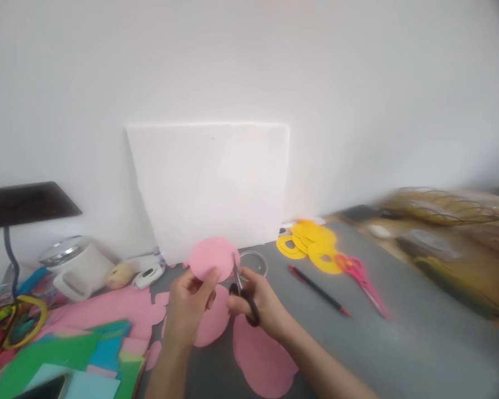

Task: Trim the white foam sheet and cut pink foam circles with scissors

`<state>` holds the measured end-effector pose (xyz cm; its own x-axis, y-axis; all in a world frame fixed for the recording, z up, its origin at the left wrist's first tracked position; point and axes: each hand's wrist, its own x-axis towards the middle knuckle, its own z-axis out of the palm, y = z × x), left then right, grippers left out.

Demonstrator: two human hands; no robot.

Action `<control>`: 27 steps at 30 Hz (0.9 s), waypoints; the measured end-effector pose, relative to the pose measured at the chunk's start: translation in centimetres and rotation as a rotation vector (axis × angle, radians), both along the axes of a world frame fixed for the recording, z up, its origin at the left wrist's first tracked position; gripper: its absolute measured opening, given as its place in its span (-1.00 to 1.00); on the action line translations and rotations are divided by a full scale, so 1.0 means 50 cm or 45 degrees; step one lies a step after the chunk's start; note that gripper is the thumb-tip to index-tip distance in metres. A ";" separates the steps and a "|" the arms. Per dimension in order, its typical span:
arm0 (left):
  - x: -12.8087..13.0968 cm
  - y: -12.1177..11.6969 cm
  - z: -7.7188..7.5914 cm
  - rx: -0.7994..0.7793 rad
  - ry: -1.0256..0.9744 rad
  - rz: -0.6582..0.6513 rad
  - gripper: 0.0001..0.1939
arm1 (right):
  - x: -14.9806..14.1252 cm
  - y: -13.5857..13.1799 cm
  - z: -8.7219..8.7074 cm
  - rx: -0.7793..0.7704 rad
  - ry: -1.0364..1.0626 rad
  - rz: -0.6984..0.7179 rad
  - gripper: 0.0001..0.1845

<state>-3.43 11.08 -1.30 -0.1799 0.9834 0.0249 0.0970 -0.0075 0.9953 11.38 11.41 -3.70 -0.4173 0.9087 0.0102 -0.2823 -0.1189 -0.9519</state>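
My left hand (191,299) pinches a round pink paper disc (213,256) near its lower edge, holding it up above the table. My right hand (255,299) is closed round the black handles of a pair of scissors (238,272). The blades point up and meet the disc's right edge; whether they are parted is hard to tell. Beneath the hands lie another pink paper circle (214,324) and a larger pink rounded piece (264,357). Behind my right hand, a clear ring-shaped item (260,260) rests on the table.
Right of my hands lie yellow paper rings (314,244), a black pencil (320,291) and pink scissors (363,282). A white board (212,183) leans on the wall. At left are a white mug (83,271), pink sheets (112,313), coloured paper (54,354) and a phone-like dark object (45,389).
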 end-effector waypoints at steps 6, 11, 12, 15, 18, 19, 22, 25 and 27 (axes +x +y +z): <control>0.016 -0.005 0.005 -0.097 -0.008 -0.076 -0.61 | -0.010 -0.006 -0.002 -0.003 0.030 0.028 -0.51; 0.015 -0.003 0.007 -0.183 0.099 -0.015 -0.62 | -0.011 -0.007 0.002 -0.005 0.040 0.070 -0.51; 0.013 -0.003 0.007 -0.170 0.113 -0.007 -0.60 | -0.009 -0.007 0.002 -0.007 0.032 0.078 -0.49; 0.007 -0.003 0.009 -0.164 0.209 -0.017 -0.58 | -0.005 -0.005 0.002 0.024 0.034 0.084 -0.43; 0.008 -0.006 0.014 -0.177 0.237 -0.017 -0.62 | -0.003 -0.003 0.002 0.093 0.065 0.074 -0.42; 0.010 -0.008 0.017 -0.173 0.224 -0.017 -0.62 | -0.003 -0.003 0.002 0.102 0.065 0.080 -0.42; 0.014 -0.010 0.023 -0.168 0.192 -0.034 -0.63 | -0.005 -0.004 0.003 0.102 0.050 0.096 -0.42; 0.014 -0.010 0.024 -0.184 0.186 -0.055 -0.63 | -0.006 -0.004 0.001 0.109 0.037 0.080 -0.43; 0.012 -0.009 0.022 -0.185 0.202 -0.055 -0.62 | -0.006 -0.004 -0.001 0.116 0.035 0.074 -0.44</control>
<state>-2.84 10.61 -0.19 -0.1427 0.9854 -0.0928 0.2553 0.1272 0.9584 11.07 11.23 -3.74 -0.4677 0.8778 0.1038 -0.3039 -0.0494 -0.9514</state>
